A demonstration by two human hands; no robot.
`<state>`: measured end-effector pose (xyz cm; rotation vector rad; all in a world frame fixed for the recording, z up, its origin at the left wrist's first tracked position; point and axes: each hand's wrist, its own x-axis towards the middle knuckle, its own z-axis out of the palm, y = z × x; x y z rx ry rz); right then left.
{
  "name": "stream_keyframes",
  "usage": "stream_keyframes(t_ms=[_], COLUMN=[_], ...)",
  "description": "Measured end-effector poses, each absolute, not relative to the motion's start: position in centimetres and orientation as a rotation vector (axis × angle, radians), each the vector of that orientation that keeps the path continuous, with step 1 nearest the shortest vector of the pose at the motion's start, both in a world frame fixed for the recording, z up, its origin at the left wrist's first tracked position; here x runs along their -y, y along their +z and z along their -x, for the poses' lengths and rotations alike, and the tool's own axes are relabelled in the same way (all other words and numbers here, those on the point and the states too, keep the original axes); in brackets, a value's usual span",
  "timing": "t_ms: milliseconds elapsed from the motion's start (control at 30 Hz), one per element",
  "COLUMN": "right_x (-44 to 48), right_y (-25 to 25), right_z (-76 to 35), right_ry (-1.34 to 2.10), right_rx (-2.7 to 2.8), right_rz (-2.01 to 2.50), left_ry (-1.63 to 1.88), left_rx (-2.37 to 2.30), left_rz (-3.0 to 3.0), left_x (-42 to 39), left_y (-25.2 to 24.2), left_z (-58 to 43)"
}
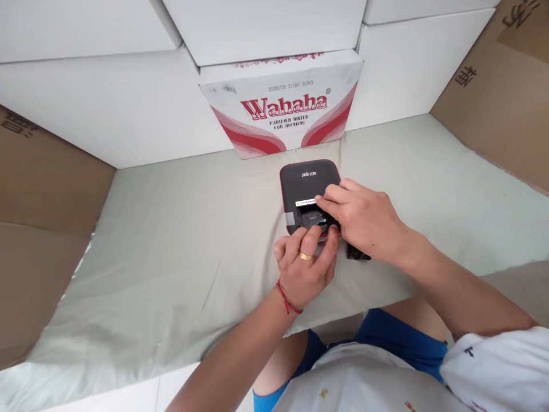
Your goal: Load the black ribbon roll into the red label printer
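A flat black box (305,186) with rounded corners and a thin red edge lies on the cloth in front of me. It bears a small light logo, a white label strip (305,202) and a dark, glossy recess (315,219) near its front. My left hand (306,257), wearing a gold ring, curls its fingers over the box's near edge by the recess. From the right, my right hand (364,217) grips the box's side, one fingertip touching the label. Its thumb is mostly hidden. A small shiny black object (358,252) lies partly under my right hand.
Behind the box stands a white and red water carton (283,103) against stacked white boxes (120,109). Brown cardboard boxes flank the surface at left (47,229) and right (506,97). A wrinkled pale green cloth (171,257) covers the surface, and my legs are at its front edge.
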<state>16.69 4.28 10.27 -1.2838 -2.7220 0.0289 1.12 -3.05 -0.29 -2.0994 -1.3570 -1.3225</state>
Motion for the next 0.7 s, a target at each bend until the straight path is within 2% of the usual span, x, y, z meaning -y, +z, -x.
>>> stream_keyframes(t_ms=[133, 333, 567, 700], right_x=[-4.3, -2.2, 0.8, 1.4], right_y=[9.3, 7.1, 5.8, 5.2], right_z=[-17.3, -16.9, -15.7, -15.6], right_ry=[0.05, 0.118, 0.079, 0.159], right_rx=[2.612, 2.493, 2.36, 2.277], right_rz=[1.266, 1.018, 0.781, 0.839], left_ry=[-1.34, -1.716, -2.42, -2.844], left_rx=[1.31, 1.346, 1.894, 1.851], left_rz=[2.087, 2.066, 1.858, 2.081], left_x=[2.9, 2.2, -1.0, -3.0], left_y=[0.1, 0.5, -1.2, -2.0], left_z=[-0.6, 1.4, 3.4, 4.7])
